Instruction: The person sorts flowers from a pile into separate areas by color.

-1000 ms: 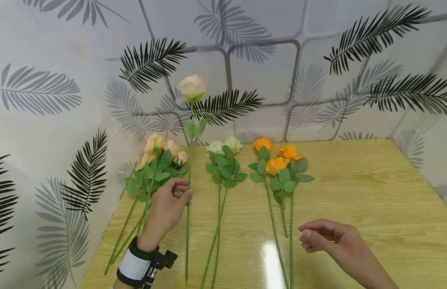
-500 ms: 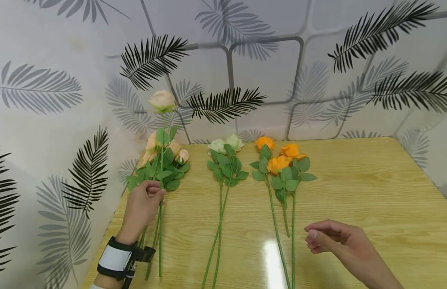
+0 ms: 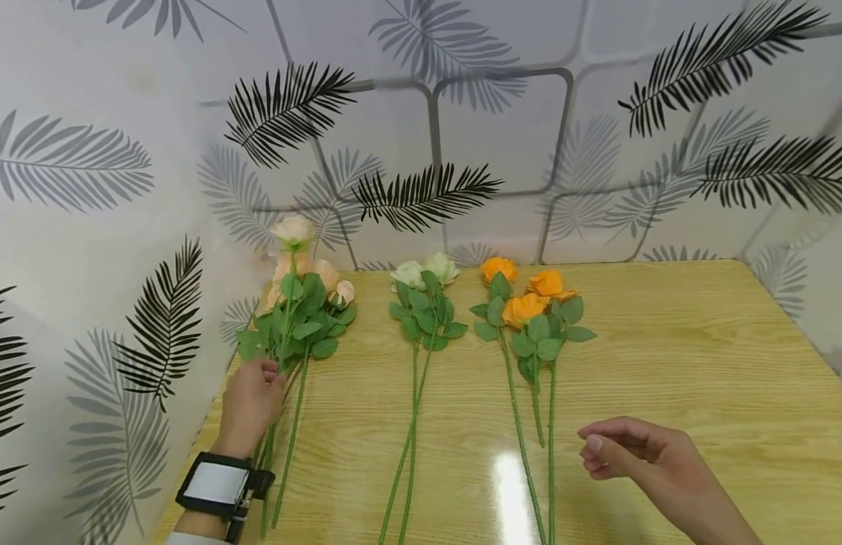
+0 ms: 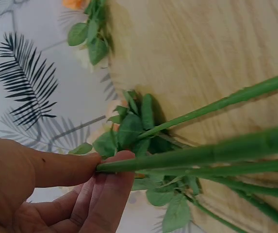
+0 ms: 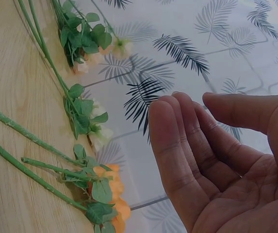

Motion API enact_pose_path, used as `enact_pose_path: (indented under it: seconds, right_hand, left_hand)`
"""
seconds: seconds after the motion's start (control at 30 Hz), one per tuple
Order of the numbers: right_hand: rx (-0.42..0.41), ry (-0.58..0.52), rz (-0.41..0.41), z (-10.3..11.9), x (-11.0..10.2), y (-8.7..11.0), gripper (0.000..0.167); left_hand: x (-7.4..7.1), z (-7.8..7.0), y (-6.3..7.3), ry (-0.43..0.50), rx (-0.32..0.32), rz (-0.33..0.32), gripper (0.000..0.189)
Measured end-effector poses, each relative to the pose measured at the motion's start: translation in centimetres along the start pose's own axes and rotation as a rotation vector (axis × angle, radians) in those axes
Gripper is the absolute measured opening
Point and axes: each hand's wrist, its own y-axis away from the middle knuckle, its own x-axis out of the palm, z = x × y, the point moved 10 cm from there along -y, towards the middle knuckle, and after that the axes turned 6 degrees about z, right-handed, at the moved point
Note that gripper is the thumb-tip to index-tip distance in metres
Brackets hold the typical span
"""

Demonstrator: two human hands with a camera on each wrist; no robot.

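At the table's left side, my left hand (image 3: 252,405) pinches the green stem of a pale peach rose (image 3: 293,229) between thumb and fingers. Its bloom stands above a bunch of peach roses (image 3: 325,274) lying there, and the stems overlap. In the left wrist view the pinched stem (image 4: 192,156) runs between thumb and fingertips, with other stems behind it. My right hand (image 3: 645,462) hovers over the right part of the table, fingers loosely curved and holding nothing. Nearest to it lie several orange roses (image 3: 525,310).
Two whitish-green roses (image 3: 424,274) with crossed stems lie mid-table, between the peach and orange groups. The wood-grain table (image 3: 686,341) meets a leaf-patterned wall covering (image 3: 502,144) at the back and left.
My left hand has carried the pale peach rose leftward and lowered it onto the peach bunch. My right hand has stayed almost still.
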Motion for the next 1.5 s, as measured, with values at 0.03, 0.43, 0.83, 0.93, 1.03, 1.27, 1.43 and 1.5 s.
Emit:
enact_pose_path:
  seconds: [0.03,0.43,0.83,0.93,1.03,1.27,1.43,1.5]
  right_hand:
    - [-0.002,0.005,0.001,0.0,0.0,0.0,0.025]
    - [0.094,-0.005,-0.005,-0.9,-0.6,0.8,0.03]
    - [0.108,-0.008,-0.021,-1.1,-1.0,1.8,0.033]
    - [0.1,-0.002,-0.024,-1.0,-1.2,2.0,0.032]
    - [0.103,0.0,-0.03,-1.1,-1.4,2.1,0.032]
    - [0.089,0.046,-0.063,-0.9,-2.1,2.2,0.03]
    - [0.113,0.304,-0.159,0.0,-3.6,2.2,0.032]
    - [0.114,0.445,-0.217,0.7,-4.3,2.1,0.035]
  left_hand:
    - [0.2,0.3,-0.1,-0.01,-0.001,0.004,0.029]
    - [3.3,2.3,-1.1,-0.072,-0.044,0.053,0.02]
    - [3.2,2.4,-0.7,-0.155,-0.033,-0.066,0.018]
    - [3.0,1.8,-0.5,-0.189,-0.003,-0.115,0.017]
    - [2.8,1.2,-0.3,-0.226,0.025,-0.165,0.017]
    - [2.4,0.8,-0.1,-0.255,0.0,-0.216,0.018]
    - [2.5,-0.8,0.2,-0.26,0.084,-0.24,0.034]
    - [2.7,-2.0,0.5,-0.24,0.146,-0.246,0.04]
